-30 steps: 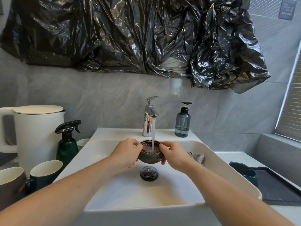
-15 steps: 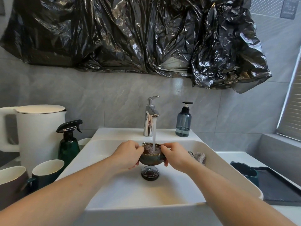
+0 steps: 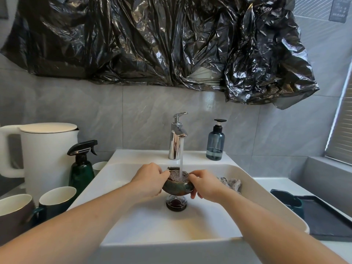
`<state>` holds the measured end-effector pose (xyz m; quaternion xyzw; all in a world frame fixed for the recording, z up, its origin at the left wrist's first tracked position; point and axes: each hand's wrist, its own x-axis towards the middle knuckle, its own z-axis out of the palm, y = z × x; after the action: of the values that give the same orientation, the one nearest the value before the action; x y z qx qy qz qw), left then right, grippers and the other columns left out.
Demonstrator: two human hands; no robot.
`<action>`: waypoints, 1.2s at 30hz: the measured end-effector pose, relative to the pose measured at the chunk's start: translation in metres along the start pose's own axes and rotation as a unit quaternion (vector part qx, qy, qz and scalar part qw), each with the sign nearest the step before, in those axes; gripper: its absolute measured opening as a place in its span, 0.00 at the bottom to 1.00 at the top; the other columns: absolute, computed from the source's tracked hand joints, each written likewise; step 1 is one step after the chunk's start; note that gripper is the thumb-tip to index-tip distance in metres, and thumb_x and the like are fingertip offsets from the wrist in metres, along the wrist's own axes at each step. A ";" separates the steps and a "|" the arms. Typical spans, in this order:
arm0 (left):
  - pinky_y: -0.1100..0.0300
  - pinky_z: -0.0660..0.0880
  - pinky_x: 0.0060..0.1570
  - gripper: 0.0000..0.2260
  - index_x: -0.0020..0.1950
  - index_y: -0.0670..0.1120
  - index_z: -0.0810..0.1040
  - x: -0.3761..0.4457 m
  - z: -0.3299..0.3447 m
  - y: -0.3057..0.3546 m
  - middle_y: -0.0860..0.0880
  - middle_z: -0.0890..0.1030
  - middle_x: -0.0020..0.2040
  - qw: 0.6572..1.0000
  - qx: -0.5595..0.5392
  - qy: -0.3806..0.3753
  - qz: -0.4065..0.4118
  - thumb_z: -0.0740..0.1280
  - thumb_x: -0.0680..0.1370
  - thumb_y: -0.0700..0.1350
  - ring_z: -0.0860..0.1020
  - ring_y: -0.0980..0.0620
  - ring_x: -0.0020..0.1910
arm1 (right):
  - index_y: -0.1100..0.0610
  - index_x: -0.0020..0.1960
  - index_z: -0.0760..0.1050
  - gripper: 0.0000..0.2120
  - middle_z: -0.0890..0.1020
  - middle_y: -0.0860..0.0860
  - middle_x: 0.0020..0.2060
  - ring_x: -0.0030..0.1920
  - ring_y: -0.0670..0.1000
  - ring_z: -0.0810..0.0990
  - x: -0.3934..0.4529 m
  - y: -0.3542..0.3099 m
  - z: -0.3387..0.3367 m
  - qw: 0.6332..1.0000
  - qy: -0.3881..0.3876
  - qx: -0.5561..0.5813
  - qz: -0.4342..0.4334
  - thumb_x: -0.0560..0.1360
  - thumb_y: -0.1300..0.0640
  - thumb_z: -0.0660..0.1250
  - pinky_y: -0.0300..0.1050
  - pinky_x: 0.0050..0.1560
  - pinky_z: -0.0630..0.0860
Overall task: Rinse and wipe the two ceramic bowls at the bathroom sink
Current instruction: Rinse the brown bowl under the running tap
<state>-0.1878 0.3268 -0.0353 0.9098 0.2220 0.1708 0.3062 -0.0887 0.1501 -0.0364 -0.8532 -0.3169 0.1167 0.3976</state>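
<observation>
- Head view: I hold one ceramic bowl (image 3: 178, 185) under the faucet (image 3: 176, 139), stream running into it, bowl brimming
- my left hand (image 3: 149, 179) grips the bowl's left rim, fingers curled round it
- my right hand (image 3: 204, 185) pinches the right rim
- bowl sits over the sink (image 3: 253, 189) drain (image 3: 176, 203), just in front of the faucet
- crumpled cloth (image 3: 230, 183) lies right of the bowl inside the sink, untouched
- progress guess: first bowl mid-rinse, wiping not started, second bowl I can't spot for sure, so most of the task is left
</observation>
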 end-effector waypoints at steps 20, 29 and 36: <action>0.59 0.76 0.37 0.07 0.57 0.51 0.79 0.003 0.002 -0.003 0.52 0.82 0.26 0.996 -0.045 0.049 0.066 0.65 0.82 0.49 0.78 0.58 0.24 | 0.44 0.69 0.75 0.16 0.87 0.50 0.38 0.27 0.41 0.77 -0.001 -0.001 -0.004 0.990 0.115 0.013 -0.075 0.82 0.48 0.64 0.40 0.30 0.74; 0.57 0.78 0.43 0.09 0.58 0.57 0.78 0.001 -0.001 0.000 0.53 0.84 0.31 0.989 -0.064 0.092 0.094 0.70 0.78 0.49 0.82 0.54 0.36 | 0.46 0.72 0.72 0.18 0.87 0.50 0.39 0.27 0.44 0.77 0.001 0.001 -0.003 0.991 0.106 0.016 -0.081 0.82 0.51 0.64 0.40 0.32 0.76; 0.56 0.78 0.44 0.11 0.58 0.59 0.78 -0.001 -0.003 0.002 0.53 0.84 0.33 0.987 -0.052 0.101 0.111 0.73 0.77 0.49 0.82 0.54 0.40 | 0.48 0.71 0.72 0.17 0.87 0.50 0.43 0.28 0.45 0.78 -0.001 0.000 -0.004 0.992 0.091 0.029 -0.079 0.82 0.54 0.64 0.35 0.27 0.73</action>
<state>-0.1889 0.3264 -0.0323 0.8896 0.1400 0.3063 0.3086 -0.0878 0.1474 -0.0337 -0.8208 -0.3423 0.0163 0.4570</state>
